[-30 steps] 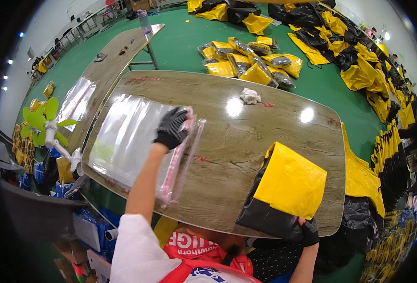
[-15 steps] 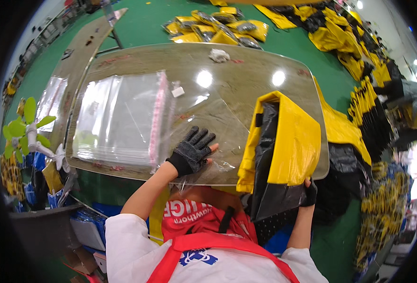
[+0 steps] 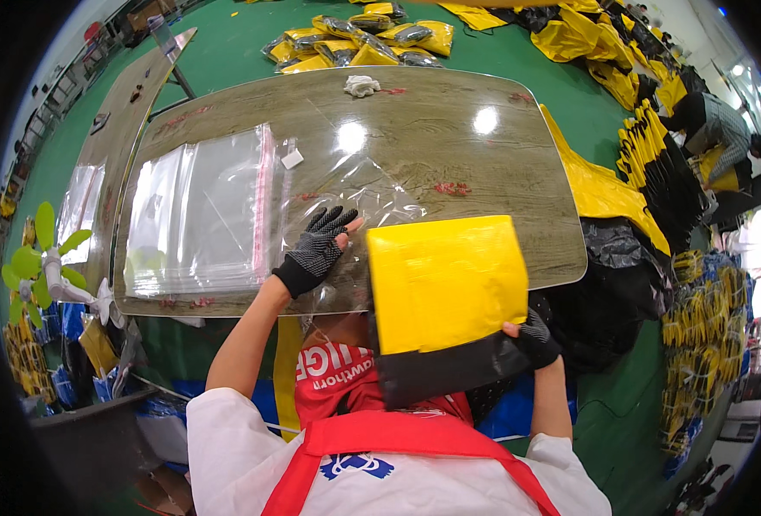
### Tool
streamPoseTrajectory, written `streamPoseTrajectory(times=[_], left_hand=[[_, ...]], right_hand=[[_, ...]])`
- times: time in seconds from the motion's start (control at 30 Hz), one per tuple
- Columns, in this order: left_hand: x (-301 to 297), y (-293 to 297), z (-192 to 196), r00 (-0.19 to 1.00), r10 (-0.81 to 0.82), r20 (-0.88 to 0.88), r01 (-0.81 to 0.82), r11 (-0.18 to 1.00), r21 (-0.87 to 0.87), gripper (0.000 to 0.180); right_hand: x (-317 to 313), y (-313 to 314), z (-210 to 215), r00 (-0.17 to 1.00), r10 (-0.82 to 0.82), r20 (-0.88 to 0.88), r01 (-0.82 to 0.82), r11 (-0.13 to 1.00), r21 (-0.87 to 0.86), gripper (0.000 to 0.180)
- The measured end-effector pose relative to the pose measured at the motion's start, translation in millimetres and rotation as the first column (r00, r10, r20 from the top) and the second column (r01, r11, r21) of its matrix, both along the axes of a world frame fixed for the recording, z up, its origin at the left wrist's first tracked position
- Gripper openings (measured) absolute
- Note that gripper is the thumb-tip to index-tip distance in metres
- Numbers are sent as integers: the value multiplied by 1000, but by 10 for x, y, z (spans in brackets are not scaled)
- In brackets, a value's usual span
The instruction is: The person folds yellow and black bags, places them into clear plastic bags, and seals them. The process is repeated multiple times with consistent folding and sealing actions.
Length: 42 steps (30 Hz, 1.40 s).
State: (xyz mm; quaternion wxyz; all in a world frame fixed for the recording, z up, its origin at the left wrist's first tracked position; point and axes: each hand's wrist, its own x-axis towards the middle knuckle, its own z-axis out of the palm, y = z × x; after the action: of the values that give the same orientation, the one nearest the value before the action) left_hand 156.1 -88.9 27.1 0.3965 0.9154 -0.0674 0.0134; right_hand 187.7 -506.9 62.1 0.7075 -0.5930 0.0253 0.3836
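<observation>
My right hand (image 3: 537,340), in a dark fingerless glove, grips the lower right corner of a folded yellow and black sheet (image 3: 449,279). Its yellow side faces up and a black band shows along the near edge. The sheet hangs over the table's front edge, with its left side close to the clear plastic bag (image 3: 380,191). My left hand (image 3: 314,251), in a black dotted glove with bare thumb and fingertip, rests on that bag with fingers stretched out. A stack of clear plastic bags (image 3: 200,215) with a pink-edged strip lies left of it.
The wood-patterned table (image 3: 449,129) bears a crumpled white scrap (image 3: 362,85) and a small white tag (image 3: 292,158). Packed yellow bundles (image 3: 363,39) lie on the floor beyond. Yellow and black material (image 3: 595,176) drapes at the right. A green-bladed fan (image 3: 49,262) stands left; another person (image 3: 716,138) bends far right.
My right hand has swung the folded sheet left and laid it flatter, its yellow face turned up beside the bag. My left hand stays on the bag. The view has shifted slightly.
</observation>
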Motion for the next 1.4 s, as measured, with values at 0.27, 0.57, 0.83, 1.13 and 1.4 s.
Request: streamPoseTrajectory(times=[0.27, 0.57, 0.83, 1.13, 1.4], left_hand=[[-422, -55, 762, 952, -282, 117, 185, 839, 512, 46], [-483, -301, 803, 930, -304, 205, 176, 861, 476, 45], [-642, -291, 748, 971, -159, 177, 60, 884, 464, 56], [-696, -317, 538, 978, -33, 206, -48, 925, 376, 59], [-859, 109, -337, 907, 394, -151, -404, 710, -576, 74]], right_hand=[[-47, 643, -209, 541, 767, 346, -572, 637, -518, 44], [1163, 1971, -168, 676, 673, 300, -477, 710, -518, 46], [1146, 1066, -245, 856, 413, 312, -429, 903, -17, 29], [172, 1084, -434, 730, 176, 661, 204, 866, -456, 36], [-325, 716, -401, 776, 426, 465, -174, 854, -491, 32]])
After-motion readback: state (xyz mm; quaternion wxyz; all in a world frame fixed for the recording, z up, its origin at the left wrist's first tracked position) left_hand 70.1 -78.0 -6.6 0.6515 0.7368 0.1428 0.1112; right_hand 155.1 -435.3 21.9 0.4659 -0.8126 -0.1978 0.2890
